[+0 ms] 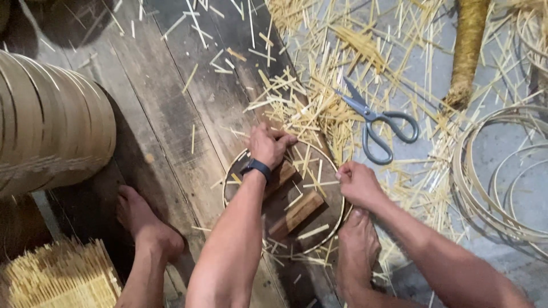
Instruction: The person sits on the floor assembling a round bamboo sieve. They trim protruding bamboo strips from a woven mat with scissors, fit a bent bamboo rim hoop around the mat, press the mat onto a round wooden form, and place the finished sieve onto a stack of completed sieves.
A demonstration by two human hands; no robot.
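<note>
A thin round bamboo hoop point(240, 162) lies flat on the dark wooden planks, with two short wooden blocks point(297, 212) inside it. My left hand point(268, 144), a dark watch on its wrist, grips the hoop's far rim with the fingers curled shut. My right hand point(357, 182) pinches the rim at the hoop's right side. My right foot point(357, 251) rests against the hoop's near right edge. My left foot point(145, 219) stands on the planks to the left.
Grey-handled scissors point(374, 122) lie among scattered bamboo splinters to the upper right. A stack of bamboo rings point(51, 122) stands at left, loose hoops point(496, 182) at right, a bundle of short sticks point(57, 276) at bottom left, a wrapped post point(468, 51) above.
</note>
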